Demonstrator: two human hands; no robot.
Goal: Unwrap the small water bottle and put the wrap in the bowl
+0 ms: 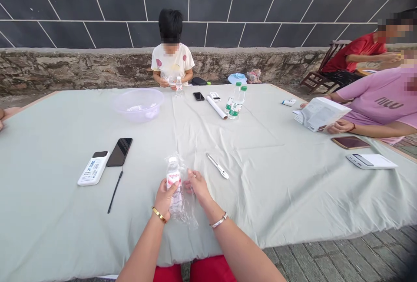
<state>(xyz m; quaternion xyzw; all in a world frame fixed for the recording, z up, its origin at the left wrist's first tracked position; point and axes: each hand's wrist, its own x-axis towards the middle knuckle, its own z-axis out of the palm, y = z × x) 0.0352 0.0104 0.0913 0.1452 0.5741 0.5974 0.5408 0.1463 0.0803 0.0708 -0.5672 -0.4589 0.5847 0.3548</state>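
A small clear water bottle (173, 180) with a white cap and a pink-and-white label stands in front of me near the table's front edge. Clear plastic film (190, 212) lies loosely around it. My left hand (164, 197) is closed round the bottle's left side, thumb across the label. On the other side, my right hand (197, 184) pinches the film just right of the bottle, fingertips together. A white utility knife (217, 166) lies on the cloth to the right of my right hand.
Left of me lie a white power bank (94, 169) and a black phone (120, 152) with a strap. Farther off are a translucent basin (140, 106), a white roll (216, 107) and two green-capped bottles (236, 103). People sit opposite and at the right, one holding a white box (321, 113).
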